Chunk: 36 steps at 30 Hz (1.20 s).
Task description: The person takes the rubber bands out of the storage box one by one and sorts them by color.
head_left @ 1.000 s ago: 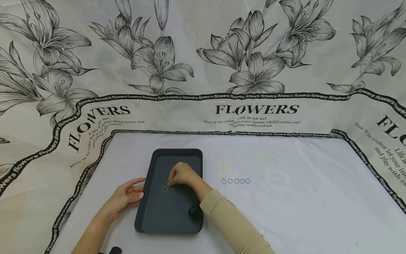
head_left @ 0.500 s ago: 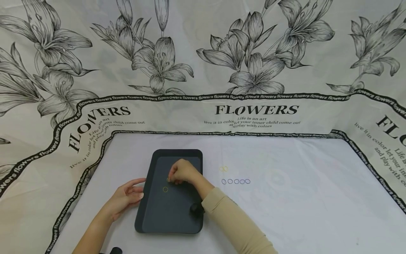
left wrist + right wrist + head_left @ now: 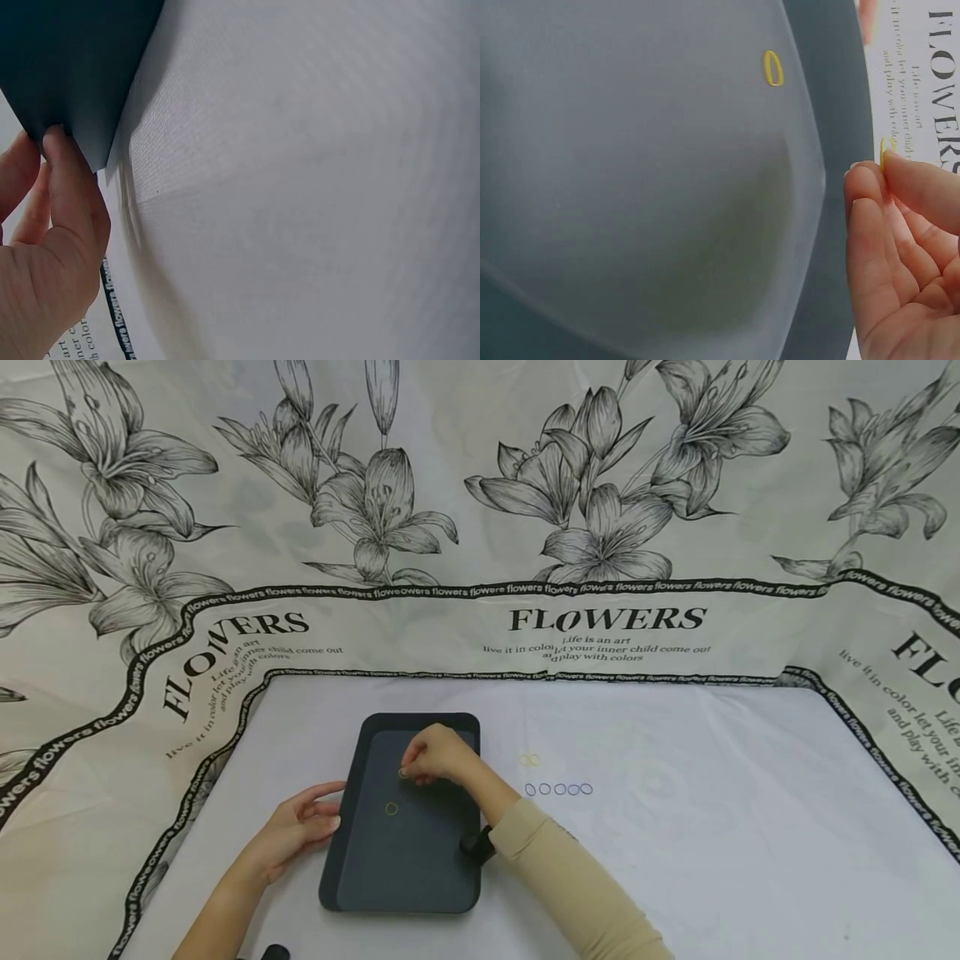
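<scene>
My right hand (image 3: pixel 442 756) is over the upper part of the dark tray (image 3: pixel 405 893), pinching a thin yellow rubber band (image 3: pixel 883 156) between thumb and forefinger. A second yellow rubber band (image 3: pixel 391 808) lies on the tray floor, left of the middle; the right wrist view shows this loose band (image 3: pixel 773 68) apart from the fingers. My left hand (image 3: pixel 292 831) touches the tray's left side with its fingertips, the index finger stretched along the edge. In the left wrist view, the left fingertips (image 3: pixel 56 139) rest against the tray wall (image 3: pixel 75 67).
On the white cloth right of the tray lie two yellow bands (image 3: pixel 529 760) side by side. Below them runs a row of several purple bands (image 3: pixel 555 789). A black device (image 3: pixel 477 845) sits at my right wrist, over the tray's right rim. Flower-printed fabric (image 3: pixel 607 635) stands behind.
My right hand has moved up and slightly right over the tray with the pinched yellow band, away from the loose one. The left hand stays in place at the tray's side.
</scene>
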Each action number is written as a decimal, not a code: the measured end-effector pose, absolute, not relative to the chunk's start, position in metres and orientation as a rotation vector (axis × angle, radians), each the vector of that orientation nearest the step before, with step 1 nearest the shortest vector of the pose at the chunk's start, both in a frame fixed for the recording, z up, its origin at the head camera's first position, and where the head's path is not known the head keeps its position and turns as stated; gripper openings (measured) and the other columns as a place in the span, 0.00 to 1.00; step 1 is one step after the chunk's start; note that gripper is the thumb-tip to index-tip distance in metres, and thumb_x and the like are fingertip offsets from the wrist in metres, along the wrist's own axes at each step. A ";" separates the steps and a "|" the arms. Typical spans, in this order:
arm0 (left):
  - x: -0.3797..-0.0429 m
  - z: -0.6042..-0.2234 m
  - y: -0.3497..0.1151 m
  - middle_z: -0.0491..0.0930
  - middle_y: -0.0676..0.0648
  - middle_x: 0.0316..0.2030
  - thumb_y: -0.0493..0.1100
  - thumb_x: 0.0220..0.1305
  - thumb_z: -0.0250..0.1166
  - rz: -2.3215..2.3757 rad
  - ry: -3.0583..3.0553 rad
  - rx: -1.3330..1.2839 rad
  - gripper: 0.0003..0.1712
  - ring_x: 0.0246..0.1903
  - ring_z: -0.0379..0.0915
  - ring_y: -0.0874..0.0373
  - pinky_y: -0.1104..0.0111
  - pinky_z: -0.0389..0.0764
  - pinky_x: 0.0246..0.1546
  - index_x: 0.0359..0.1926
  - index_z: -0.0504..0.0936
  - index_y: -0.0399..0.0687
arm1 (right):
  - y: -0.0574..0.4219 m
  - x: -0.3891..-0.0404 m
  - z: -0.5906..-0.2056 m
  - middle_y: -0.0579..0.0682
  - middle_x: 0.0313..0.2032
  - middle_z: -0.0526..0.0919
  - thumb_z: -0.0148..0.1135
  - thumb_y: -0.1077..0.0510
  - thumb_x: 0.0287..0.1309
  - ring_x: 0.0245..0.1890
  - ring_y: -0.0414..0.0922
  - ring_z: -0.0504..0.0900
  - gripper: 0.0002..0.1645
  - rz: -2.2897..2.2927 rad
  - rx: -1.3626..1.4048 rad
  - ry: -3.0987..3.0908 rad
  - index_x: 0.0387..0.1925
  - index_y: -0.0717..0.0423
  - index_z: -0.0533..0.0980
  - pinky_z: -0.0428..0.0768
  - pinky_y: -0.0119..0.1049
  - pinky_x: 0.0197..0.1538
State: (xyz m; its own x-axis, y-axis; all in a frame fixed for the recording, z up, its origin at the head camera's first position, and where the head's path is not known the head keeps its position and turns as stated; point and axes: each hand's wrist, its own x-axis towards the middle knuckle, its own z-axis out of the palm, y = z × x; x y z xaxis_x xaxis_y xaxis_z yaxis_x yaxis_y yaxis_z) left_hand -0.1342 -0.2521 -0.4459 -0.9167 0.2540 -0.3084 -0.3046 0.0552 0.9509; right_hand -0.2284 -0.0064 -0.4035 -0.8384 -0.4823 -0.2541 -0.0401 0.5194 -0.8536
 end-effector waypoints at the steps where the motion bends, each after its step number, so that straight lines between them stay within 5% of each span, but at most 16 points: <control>1: -0.134 -0.446 -0.252 0.77 0.47 0.42 0.32 0.60 0.61 1.918 1.946 -0.050 0.37 0.39 0.77 0.61 0.71 0.78 0.37 0.67 0.55 0.33 | -0.005 -0.229 -0.403 0.49 0.21 0.82 0.68 0.65 0.49 0.21 0.43 0.81 0.02 -1.278 -0.428 2.298 0.25 0.60 0.81 0.81 0.40 0.30; 36: -0.134 -0.447 -0.252 0.77 0.48 0.40 0.31 0.59 0.61 1.920 1.948 -0.072 0.37 0.37 0.77 0.61 0.71 0.78 0.36 0.67 0.56 0.33 | 0.070 -0.248 -0.388 0.51 0.24 0.83 0.67 0.68 0.49 0.23 0.42 0.82 0.04 -1.299 -0.298 2.341 0.30 0.66 0.80 0.81 0.37 0.33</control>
State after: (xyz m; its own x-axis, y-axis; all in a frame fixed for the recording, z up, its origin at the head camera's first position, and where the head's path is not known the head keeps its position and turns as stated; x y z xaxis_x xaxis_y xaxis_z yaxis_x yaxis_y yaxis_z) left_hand -0.1344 -0.2522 -0.4474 -0.9174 0.2410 -0.3167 -0.3131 0.0538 0.9482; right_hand -0.2484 0.0696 -0.3877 -0.8781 -0.3916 -0.2751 0.0263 0.5346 -0.8447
